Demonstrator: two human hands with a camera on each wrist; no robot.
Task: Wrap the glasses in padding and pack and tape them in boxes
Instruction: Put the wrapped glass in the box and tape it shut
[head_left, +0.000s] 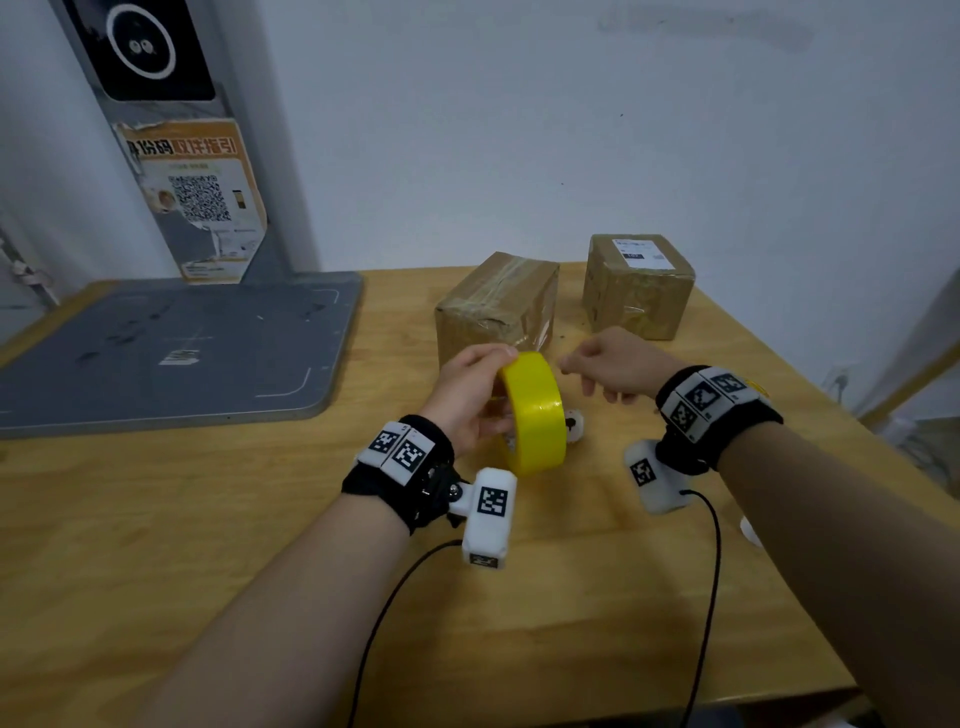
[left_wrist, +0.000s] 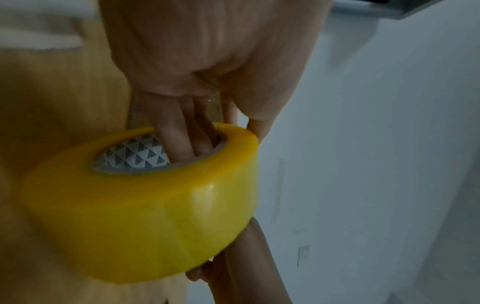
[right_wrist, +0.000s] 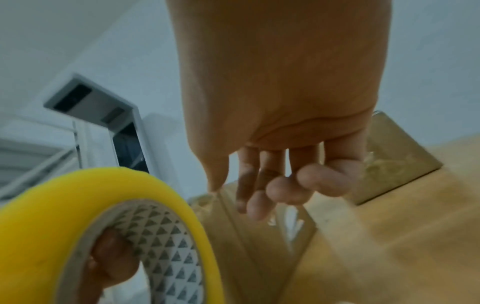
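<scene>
My left hand (head_left: 467, 402) holds a yellow tape roll (head_left: 534, 413) upright above the wooden table (head_left: 234, 525). Its fingers (left_wrist: 182, 142) reach through the patterned core and the thumb lies on the outer rim. My right hand (head_left: 597, 371) hovers just right of the roll (right_wrist: 78, 205), fingers (right_wrist: 283, 191) loosely curled, with nothing visibly held. Behind the hands stands a cardboard box (head_left: 493, 306) wrapped in clear tape, a loose tape flap at its near corner. A second box (head_left: 639, 293) with a white label stands farther right. No glasses or padding show.
A grey flat platform (head_left: 171, 353) with an upright post and an orange QR poster (head_left: 200, 202) fills the table's left rear. A small white object (head_left: 574, 423) lies under the roll. The white wall is close behind the boxes. The table's edge runs diagonally at right.
</scene>
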